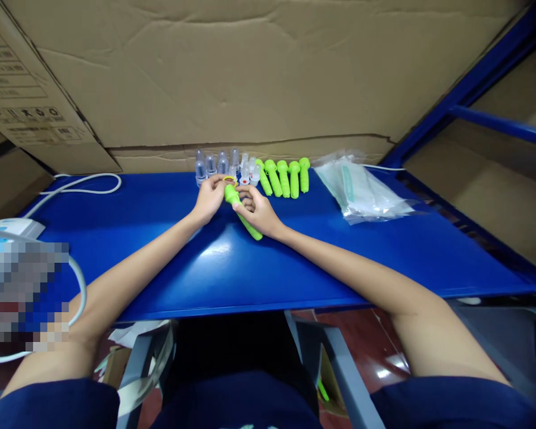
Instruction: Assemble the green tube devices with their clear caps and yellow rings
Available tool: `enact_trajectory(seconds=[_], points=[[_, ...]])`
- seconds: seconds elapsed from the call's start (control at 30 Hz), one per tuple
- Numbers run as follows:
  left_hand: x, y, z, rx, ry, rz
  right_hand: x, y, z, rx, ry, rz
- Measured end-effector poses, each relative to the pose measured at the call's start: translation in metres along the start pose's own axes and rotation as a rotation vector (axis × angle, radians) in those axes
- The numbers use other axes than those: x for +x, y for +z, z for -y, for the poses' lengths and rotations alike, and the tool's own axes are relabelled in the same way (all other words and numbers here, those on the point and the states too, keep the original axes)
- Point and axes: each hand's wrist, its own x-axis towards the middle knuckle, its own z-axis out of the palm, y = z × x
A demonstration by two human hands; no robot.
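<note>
My right hand [259,212] is wrapped round a bright green plastic handle-shaped piece [242,214] that lies slanted across the blue table [161,250]. My left hand [209,195] pinches at its upper end, where a small yellow ring [229,179] sits. Just behind my hands stands a cluster of small clear plastic cups [217,162]. Several more green pieces [283,176] lie side by side to the right of the cups.
A stack of clear plastic bags [361,189] lies at the back right. A white cable [84,182] and a white device [13,227] are at the left. Cardboard boxes [250,71] wall off the back. A blue rack frame [482,113] rises at right.
</note>
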Motion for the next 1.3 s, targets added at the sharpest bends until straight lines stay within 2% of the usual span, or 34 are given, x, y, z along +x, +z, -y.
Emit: enact_trajectory(seconds=[0.37, 0.67, 1.0, 1.17, 1.3], points=[[0.002, -0.011, 0.022, 0.038, 0.284, 0.141, 0.005, -0.003, -0.01, 0.072, 0.077, -0.083], [0.005, -0.013, 0.029, 0.087, 0.343, 0.134, 0.003, -0.004, -0.007, 0.074, 0.023, -0.042], [-0.009, -0.012, 0.02, 0.159, 0.425, 0.215, 0.003, -0.006, -0.008, 0.142, 0.086, -0.039], [-0.007, -0.013, 0.023, 0.141, 0.413, 0.271, 0.004, -0.006, -0.006, 0.153, 0.133, -0.012], [-0.004, -0.013, 0.025, 0.147, 0.409, 0.261, 0.005, -0.009, -0.001, 0.16, 0.149, -0.001]])
